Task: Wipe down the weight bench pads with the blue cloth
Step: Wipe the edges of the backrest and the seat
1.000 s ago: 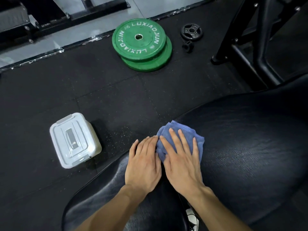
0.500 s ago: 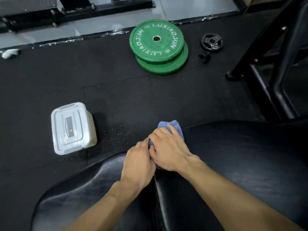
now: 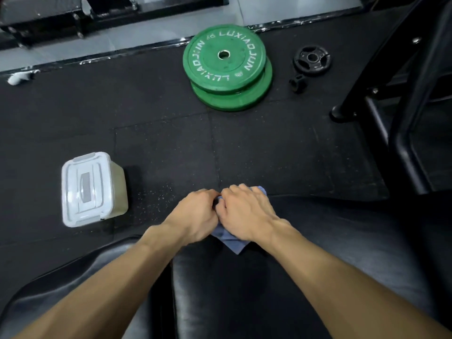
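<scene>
Dim, glossy sheen, wide-angle warp, soft blur

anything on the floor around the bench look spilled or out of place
Pale specks are scattered on the black mat between the white lidded box and the bench pad, like spilled grit. A crumpled white scrap lies by the mat's far left edge. The green plates are stacked off-centre.

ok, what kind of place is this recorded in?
Most likely a gym. Two stacked green weight plates and a small black plate lie on black rubber floor mats, and both hands work a blue cloth on a padded black bench.
</scene>
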